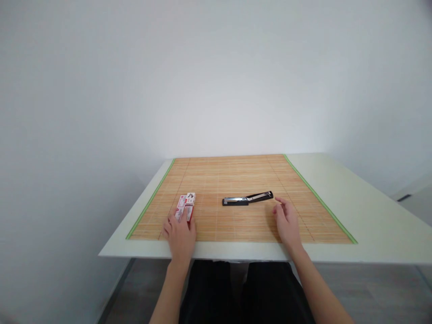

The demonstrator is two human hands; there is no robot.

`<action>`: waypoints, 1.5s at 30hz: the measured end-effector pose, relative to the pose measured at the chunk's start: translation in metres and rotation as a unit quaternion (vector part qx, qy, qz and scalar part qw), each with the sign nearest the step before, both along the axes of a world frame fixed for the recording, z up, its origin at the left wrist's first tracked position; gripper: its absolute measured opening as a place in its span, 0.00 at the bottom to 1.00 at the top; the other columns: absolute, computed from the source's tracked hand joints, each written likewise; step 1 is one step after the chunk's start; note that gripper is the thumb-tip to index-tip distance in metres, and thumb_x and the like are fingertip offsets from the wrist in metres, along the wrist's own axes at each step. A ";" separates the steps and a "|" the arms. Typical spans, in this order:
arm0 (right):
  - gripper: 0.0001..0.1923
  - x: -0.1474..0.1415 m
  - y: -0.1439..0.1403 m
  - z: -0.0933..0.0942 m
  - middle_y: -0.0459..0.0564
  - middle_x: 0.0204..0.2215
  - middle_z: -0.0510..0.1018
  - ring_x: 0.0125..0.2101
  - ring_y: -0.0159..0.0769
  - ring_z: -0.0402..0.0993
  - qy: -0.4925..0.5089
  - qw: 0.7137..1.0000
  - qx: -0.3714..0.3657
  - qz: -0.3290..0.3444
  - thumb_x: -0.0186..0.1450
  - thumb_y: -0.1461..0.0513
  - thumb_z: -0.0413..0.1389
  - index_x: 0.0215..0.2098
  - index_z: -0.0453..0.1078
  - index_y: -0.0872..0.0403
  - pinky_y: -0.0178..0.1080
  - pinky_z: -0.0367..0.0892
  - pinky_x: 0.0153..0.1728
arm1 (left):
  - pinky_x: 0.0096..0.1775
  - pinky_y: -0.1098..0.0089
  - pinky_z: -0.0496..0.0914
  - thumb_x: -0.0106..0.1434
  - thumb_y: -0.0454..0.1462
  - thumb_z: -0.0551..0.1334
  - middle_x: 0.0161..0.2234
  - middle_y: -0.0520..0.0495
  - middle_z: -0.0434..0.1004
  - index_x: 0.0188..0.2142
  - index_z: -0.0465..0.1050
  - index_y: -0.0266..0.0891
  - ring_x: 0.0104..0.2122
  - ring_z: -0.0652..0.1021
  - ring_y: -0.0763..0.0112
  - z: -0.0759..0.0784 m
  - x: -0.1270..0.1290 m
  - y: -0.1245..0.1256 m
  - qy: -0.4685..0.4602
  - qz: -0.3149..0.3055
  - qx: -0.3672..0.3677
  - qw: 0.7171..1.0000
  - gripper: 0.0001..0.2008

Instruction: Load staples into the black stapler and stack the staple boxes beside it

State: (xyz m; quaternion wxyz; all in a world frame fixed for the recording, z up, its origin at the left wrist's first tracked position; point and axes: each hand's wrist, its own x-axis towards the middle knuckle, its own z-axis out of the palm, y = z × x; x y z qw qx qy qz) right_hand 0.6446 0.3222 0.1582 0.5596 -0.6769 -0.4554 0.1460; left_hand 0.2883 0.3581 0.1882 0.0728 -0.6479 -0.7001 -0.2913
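Note:
Several small red and white staple boxes (186, 200) lie close together on the left part of the bamboo mat. My left hand (181, 236) is over the near ones, thumb on their right side and fingers on the top and left; its fingertips partly cover them. An opened black stapler (236, 200) rests flat at the middle of the mat, its silver magazine showing and its top arm swung out to the right. Just right of the stapler, my right hand (288, 223) hovers or rests by the mat, holding nothing, with fingers loosely bent and apart.
The bamboo mat (229, 173) with green edging covers much of the white table (364, 216). A pale wall (222, 81) rises behind the table, and another stands at the left. My legs in black trousers (212, 292) are under the front edge.

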 end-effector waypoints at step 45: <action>0.19 -0.030 0.029 0.028 0.40 0.24 0.70 0.25 0.33 0.66 -0.189 0.909 -0.176 0.327 0.62 0.55 0.65 0.51 0.78 0.47 0.34 0.55 0.27 | 0.54 0.59 0.66 0.62 0.48 0.70 0.48 0.48 0.75 0.49 0.79 0.50 0.50 0.74 0.58 -0.009 0.052 0.044 -0.111 -0.413 -0.141 0.893 0.17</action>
